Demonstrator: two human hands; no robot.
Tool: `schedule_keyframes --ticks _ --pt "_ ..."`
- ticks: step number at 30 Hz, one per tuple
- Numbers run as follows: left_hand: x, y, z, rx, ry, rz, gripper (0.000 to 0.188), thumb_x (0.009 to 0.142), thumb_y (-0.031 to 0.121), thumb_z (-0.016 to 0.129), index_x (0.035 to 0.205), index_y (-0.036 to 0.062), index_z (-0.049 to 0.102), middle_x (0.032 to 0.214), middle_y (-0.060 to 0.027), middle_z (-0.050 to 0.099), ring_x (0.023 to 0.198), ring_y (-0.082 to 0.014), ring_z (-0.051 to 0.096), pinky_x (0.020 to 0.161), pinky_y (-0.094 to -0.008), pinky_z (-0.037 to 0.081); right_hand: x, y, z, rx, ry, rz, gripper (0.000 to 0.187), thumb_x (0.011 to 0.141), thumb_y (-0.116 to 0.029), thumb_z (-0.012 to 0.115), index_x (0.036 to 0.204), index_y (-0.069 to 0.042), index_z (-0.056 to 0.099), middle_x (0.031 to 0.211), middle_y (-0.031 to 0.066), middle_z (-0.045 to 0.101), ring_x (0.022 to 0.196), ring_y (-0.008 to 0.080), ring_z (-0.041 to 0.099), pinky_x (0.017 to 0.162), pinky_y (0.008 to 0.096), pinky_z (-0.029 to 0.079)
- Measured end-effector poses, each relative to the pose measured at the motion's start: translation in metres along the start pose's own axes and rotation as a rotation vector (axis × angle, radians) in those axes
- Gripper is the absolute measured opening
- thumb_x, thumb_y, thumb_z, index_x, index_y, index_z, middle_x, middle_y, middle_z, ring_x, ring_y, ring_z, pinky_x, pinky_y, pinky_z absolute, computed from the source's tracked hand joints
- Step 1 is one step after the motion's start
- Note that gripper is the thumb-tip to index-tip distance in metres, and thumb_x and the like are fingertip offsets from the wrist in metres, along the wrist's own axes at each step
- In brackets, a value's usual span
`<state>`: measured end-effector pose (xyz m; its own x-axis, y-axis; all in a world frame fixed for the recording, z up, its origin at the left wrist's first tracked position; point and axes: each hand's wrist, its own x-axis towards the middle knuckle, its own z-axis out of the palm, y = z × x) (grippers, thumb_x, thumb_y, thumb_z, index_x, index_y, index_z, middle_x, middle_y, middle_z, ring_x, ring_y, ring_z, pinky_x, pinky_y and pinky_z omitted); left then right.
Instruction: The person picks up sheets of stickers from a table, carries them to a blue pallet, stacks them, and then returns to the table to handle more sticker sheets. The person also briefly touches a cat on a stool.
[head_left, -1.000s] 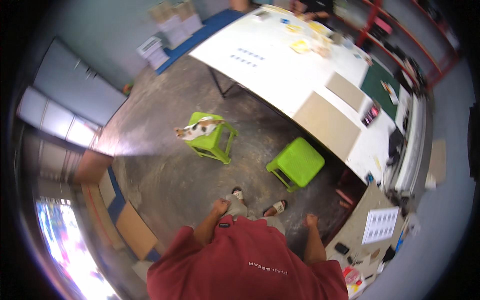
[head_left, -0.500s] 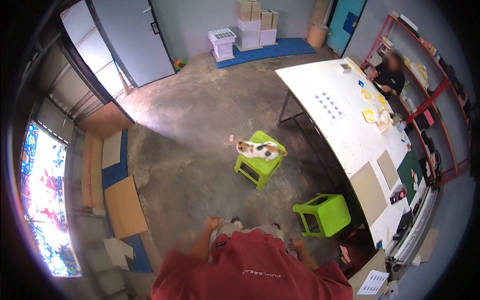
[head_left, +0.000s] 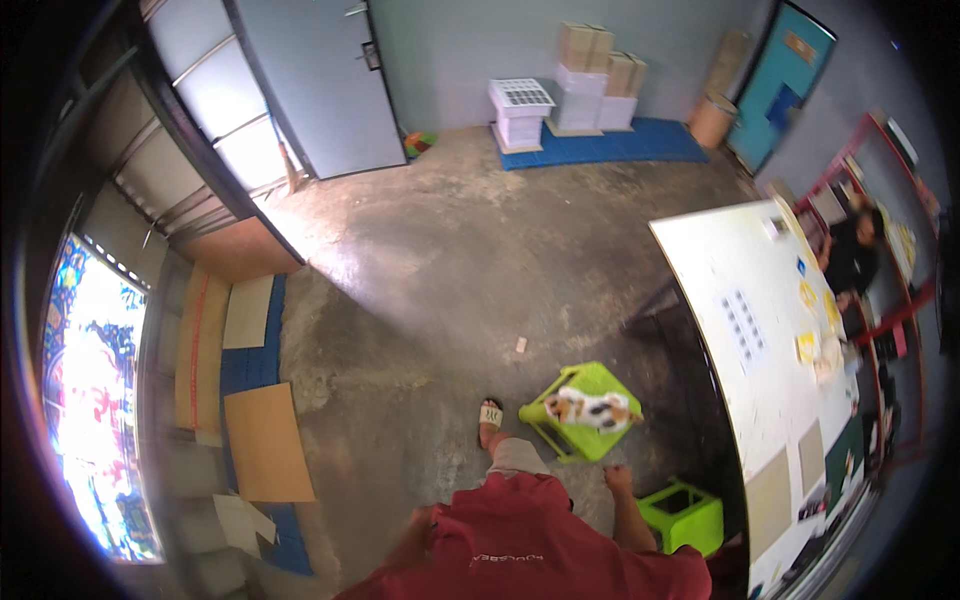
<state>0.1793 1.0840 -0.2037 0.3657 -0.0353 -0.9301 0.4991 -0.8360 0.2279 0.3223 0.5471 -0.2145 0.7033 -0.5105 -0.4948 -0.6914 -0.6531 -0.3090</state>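
Note:
My right hand [head_left: 617, 478] hangs loosely closed beside my body, with nothing seen in it. It is nearest to a green plastic stool [head_left: 562, 432] on which a white, orange and black cat [head_left: 592, 410] lies. Just beyond that hand stands a second green stool [head_left: 700, 522], partly hidden by my arm. My left hand [head_left: 420, 518] hangs by my red shirt; it is blurred and its fingers do not show. One sandalled foot [head_left: 490, 412] is forward on the concrete floor.
A long white table [head_left: 710, 255] bounds the right side, with a person [head_left: 855, 255] seated behind it. Cardboard sheets [head_left: 268, 440] lean along the left wall. Stacked boxes [head_left: 585, 45] stand on a blue mat [head_left: 640, 145] by the far wall, near a grey door [head_left: 320, 90].
I have stepped forward, so the stools and cat now appear nearer and lower in view. The view has swung left, and my foot has come out ahead.

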Motion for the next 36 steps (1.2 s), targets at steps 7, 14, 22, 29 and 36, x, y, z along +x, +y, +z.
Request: schedule_keyframes --ticks 7,14,22,29,36 --pt "0.042 -0.028 -0.186 -0.174 0.352 -0.205 0.042 0.096 0.039 0.044 0.117 0.0086 0.063 0.109 -0.0131 0.067 0.101 -0.0268 0.064 0.082 -0.0438 0.050 0.042 -0.527 -0.020 0.371 -0.220 -0.697 0.039 0.082 -0.035 0.069 0.101 -0.002 0.065 0.092 0.0150 0.070 0.086 0.0260 0.067 0.077 0.0353 0.052" --pt "0.166 0.059 -0.374 -0.721 0.637 -0.035 0.039 0.098 0.035 0.042 0.117 0.0082 0.063 0.101 -0.0127 0.069 0.088 -0.0301 0.066 0.079 -0.0470 0.051 0.093 -0.774 -0.022 0.214 -0.453 -0.928 0.039 0.084 -0.034 0.069 0.104 -0.001 0.063 0.096 0.0129 0.069 0.088 0.0226 0.066 0.077 0.0348 0.052" --pt "0.282 0.116 -0.564 -0.030 0.430 0.199 0.050 0.096 0.047 0.044 0.105 0.0031 0.066 0.099 -0.0222 0.067 0.095 -0.0364 0.065 0.081 -0.0463 0.051 0.312 -0.582 0.015 -0.324 -0.433 -0.076 0.054 0.084 -0.043 0.058 0.123 -0.007 0.060 0.128 0.0186 0.058 0.115 0.0359 0.056 0.092 0.0435 0.046" --pt "0.331 0.216 -0.868 -0.400 0.506 -0.142 0.053 0.089 0.053 0.053 0.098 0.0027 0.069 0.104 -0.0239 0.065 0.104 -0.0414 0.060 0.089 -0.0439 0.048 0.336 -0.539 -0.053 0.334 -0.390 0.875 0.045 0.093 -0.037 0.056 0.127 -0.008 0.048 0.108 0.0169 0.060 0.082 0.0332 0.064 0.079 0.0456 0.052" --pt "0.427 0.348 -1.098 -0.657 0.681 0.042 0.051 0.088 0.049 0.055 0.111 0.0055 0.066 0.108 -0.0217 0.066 0.109 -0.0402 0.059 0.092 -0.0422 0.047 0.470 -0.751 -0.049 0.426 -0.592 0.540 0.039 0.092 -0.037 0.058 0.112 -0.003 0.053 0.099 0.0157 0.061 0.080 0.0288 0.062 0.066 0.0425 0.052"
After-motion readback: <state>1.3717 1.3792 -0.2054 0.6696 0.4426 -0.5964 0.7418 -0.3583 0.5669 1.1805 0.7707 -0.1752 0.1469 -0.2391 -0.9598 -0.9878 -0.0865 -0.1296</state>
